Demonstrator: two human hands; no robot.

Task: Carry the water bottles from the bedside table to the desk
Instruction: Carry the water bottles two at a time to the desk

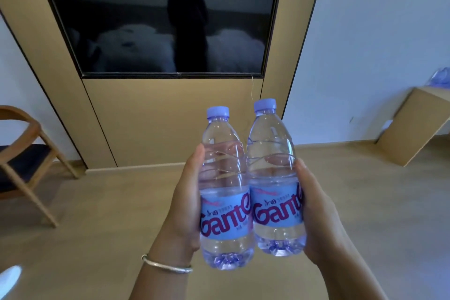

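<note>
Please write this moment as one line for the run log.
phase: carrying | left hand: holds left clear plastic water bottle | right hand: holds right clear plastic water bottle | bottles: upright, side by side, caps on

In my left hand (pixel 185 204) is a clear bottle (pixel 225 192) with a pale lilac cap and a light blue label lettered in dark magenta; the clear bottle in my right hand (pixel 316 217), touching it on its right (pixel 275 178), has the same cap and label. A silver bangle (pixel 168 266) rings my left wrist. Above the bottles hangs a black screen (pixel 155 17) on a tan panel (pixel 170 117). Left of them is a brown wooden chair (pixel 26 153) with a dark seat, right a tan desk (pixel 414 126), below a beige floor (pixel 97 226)
</note>
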